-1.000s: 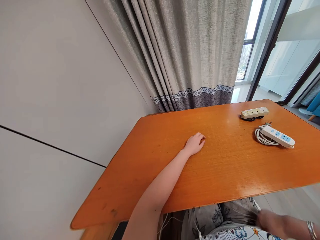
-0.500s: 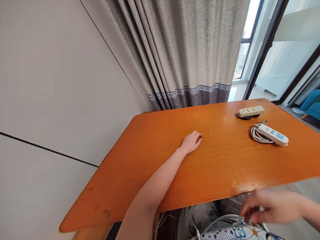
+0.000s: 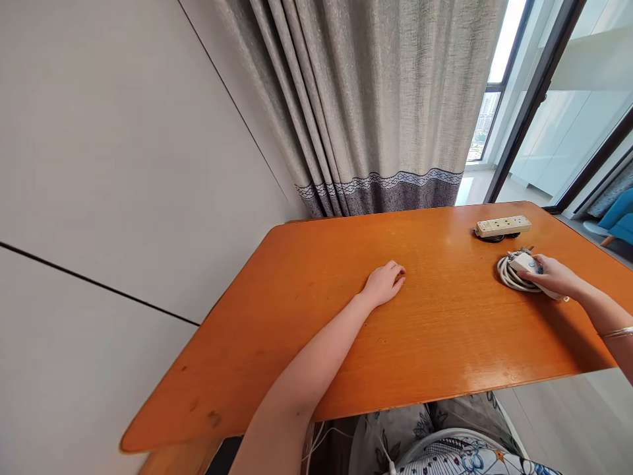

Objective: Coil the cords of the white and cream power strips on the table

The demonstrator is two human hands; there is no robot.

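Left hand (image 3: 384, 284): rests on the table (image 3: 445, 330) near its middle, fingers loosely curled, with nothing visible in its grasp.

Cord (image 3: 505, 274): should be flexible yet springy. Do not use it as the hold; the loops could spread or trail. Plug (image 3: 527, 251): rigid; its pins may catch on the loops.

White strip (image 3: 524, 264): located on the right part of the table, on the near side of the cream strip (image 3: 503, 226). Judged fairly light, stiff and not delicate, although a drop could crack the casing. The smooth casing may slide a little under dry fingers. Take hold across the narrow width at mid-length, thumb on one long side, fingers on the other; expect the coil to weigh on the left end.

Right hand (image 3: 556, 276): grasps the white strip from above, covering its middle. From where I stand I cannot tell whether the casing bears fully on the table.

Appearance, left to right: the cord is pale grey-white, wound in several loops beside and partly under the casing. The plug is grey and lies at the far edge of the coil. The casing is white and oblong, with a round blue mark near its left end; the hand hides most of the upper face. A small tab projects at the right end.
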